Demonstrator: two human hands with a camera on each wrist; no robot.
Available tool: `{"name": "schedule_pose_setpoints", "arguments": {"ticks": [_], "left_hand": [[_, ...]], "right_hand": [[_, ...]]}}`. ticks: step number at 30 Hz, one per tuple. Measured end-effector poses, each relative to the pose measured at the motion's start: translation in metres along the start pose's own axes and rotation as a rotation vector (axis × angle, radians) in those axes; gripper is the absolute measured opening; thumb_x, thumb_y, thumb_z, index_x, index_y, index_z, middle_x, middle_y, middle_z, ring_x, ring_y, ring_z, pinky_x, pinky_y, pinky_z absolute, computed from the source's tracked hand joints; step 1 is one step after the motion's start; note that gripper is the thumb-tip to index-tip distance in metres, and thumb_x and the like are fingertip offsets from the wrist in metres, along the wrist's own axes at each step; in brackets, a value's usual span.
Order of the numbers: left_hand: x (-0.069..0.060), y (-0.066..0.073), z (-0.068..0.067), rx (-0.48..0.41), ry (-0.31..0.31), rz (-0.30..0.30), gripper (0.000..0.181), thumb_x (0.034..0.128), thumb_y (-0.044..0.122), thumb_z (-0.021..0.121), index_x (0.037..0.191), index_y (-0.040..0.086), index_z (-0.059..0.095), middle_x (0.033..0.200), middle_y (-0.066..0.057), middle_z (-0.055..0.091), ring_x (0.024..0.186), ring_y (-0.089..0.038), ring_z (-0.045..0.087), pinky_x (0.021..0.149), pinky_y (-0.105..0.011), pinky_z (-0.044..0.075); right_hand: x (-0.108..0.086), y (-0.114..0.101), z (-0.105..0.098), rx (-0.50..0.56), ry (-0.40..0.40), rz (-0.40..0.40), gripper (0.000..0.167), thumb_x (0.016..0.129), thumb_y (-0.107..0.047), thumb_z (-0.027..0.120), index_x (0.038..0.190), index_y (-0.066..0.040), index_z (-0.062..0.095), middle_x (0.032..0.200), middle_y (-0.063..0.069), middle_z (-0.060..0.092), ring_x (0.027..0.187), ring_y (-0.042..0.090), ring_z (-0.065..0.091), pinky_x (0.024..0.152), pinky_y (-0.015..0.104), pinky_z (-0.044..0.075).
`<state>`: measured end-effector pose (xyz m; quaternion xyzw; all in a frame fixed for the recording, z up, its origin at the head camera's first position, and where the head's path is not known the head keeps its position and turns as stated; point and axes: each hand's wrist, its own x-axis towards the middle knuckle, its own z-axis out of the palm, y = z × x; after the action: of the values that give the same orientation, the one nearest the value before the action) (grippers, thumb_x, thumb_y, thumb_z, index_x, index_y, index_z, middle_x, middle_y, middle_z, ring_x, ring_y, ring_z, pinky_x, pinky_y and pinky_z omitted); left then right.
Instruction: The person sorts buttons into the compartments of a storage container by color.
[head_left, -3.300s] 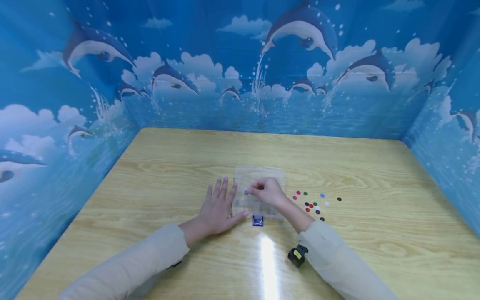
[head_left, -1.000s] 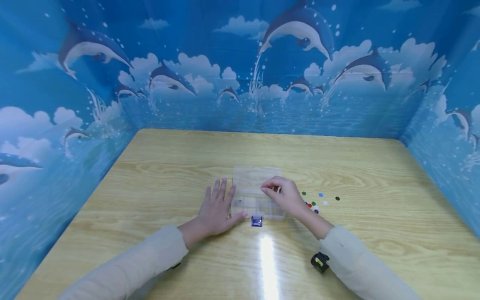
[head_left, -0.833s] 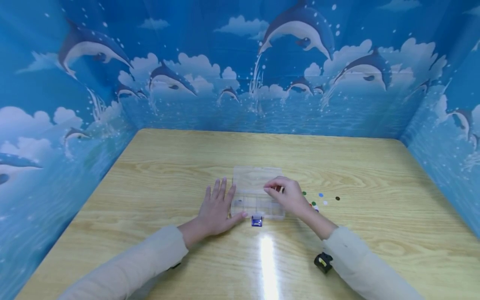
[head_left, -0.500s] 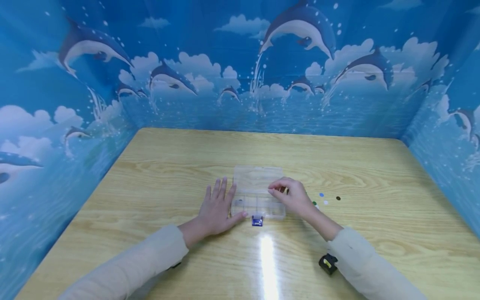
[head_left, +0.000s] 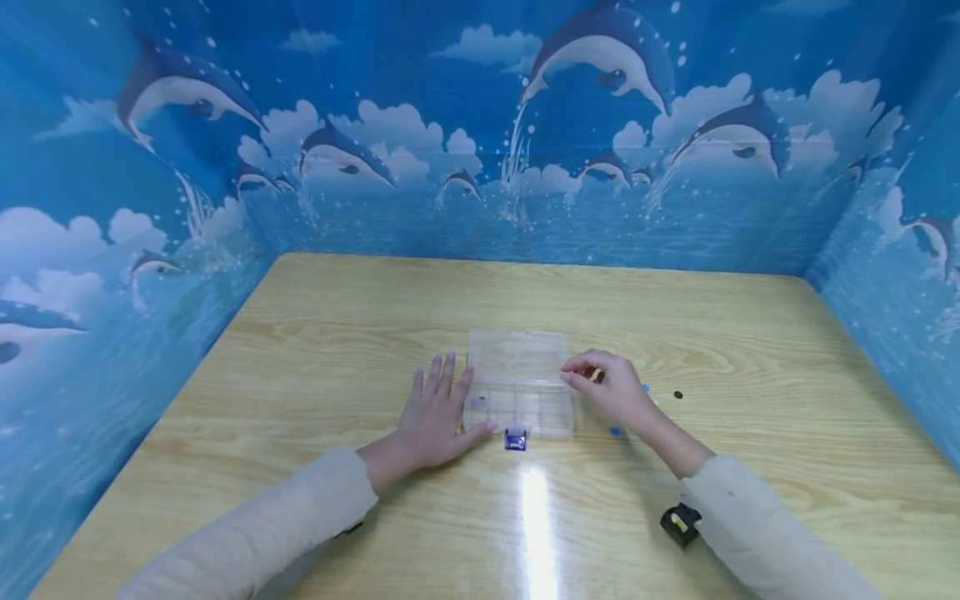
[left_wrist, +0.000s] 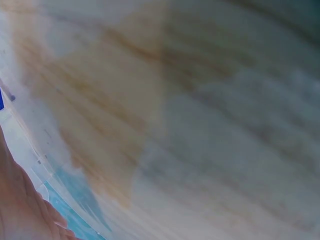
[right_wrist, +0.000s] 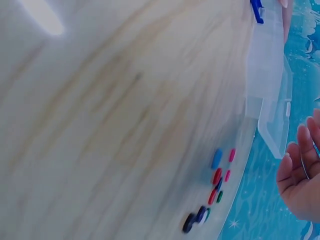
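A clear plastic compartment box [head_left: 525,422] sits on the table with its lid folded back, a blue clasp [head_left: 515,440] at its front edge. In its left compartment lies a small dark disc [head_left: 480,400]. My left hand [head_left: 433,417] rests along the box's left side with fingers spread, thumb at the front corner. Just right of the box hovers my right hand [head_left: 611,390], fingers loosely bent and nothing visible in them. Beneath it are several small round coloured discs, mostly hidden in the head view; the right wrist view shows red discs [right_wrist: 217,176] and a blue disc [right_wrist: 216,158].
A black disc [head_left: 678,395] lies farther right on the wooden table [head_left: 360,317]. A dark boxy device [head_left: 680,524] is at the right sleeve. Blue dolphin-print curtains [head_left: 480,208] stand behind the table and at both sides.
My right hand held a small dark disc above the box's left part, then moved right, off the box. A blue disc now shows before that hand. The left hand has stayed put.
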<state>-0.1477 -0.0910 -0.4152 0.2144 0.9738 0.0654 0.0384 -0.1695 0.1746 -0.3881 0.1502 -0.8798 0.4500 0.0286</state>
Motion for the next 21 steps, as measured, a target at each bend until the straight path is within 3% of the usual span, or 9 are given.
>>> {"name": "schedule_pose_setpoints", "arguments": {"ticks": [15, 21], "left_hand": [[0.001, -0.001, 0.002, 0.001, 0.013, 0.0, 0.087, 0.0878, 0.067, 0.034, 0.149, 0.007, 0.015, 0.153, -0.024, 0.008, 0.142, -0.042, 0.007, 0.113, -0.059, 0.009], [0.0, 0.0, 0.001, -0.006, 0.003, -0.005, 0.088, 0.0878, 0.067, 0.034, 0.149, 0.008, 0.015, 0.153, -0.024, 0.007, 0.142, -0.041, 0.004, 0.114, -0.059, 0.008]], "right_hand": [[-0.011, 0.014, -0.02, -0.055, -0.023, 0.012, 0.014, 0.087, -0.01, 0.063, 0.096, 0.0, 0.068, 0.083, 0.009, 0.067, 0.059, 0.005, 0.049, 0.052, 0.019, 0.044], [-0.017, 0.021, -0.027, -0.112, -0.015, 0.028, 0.012, 0.087, -0.012, 0.064, 0.093, -0.003, 0.07, 0.087, 0.009, 0.068, 0.067, 0.006, 0.052, 0.051, 0.02, 0.044]]}}
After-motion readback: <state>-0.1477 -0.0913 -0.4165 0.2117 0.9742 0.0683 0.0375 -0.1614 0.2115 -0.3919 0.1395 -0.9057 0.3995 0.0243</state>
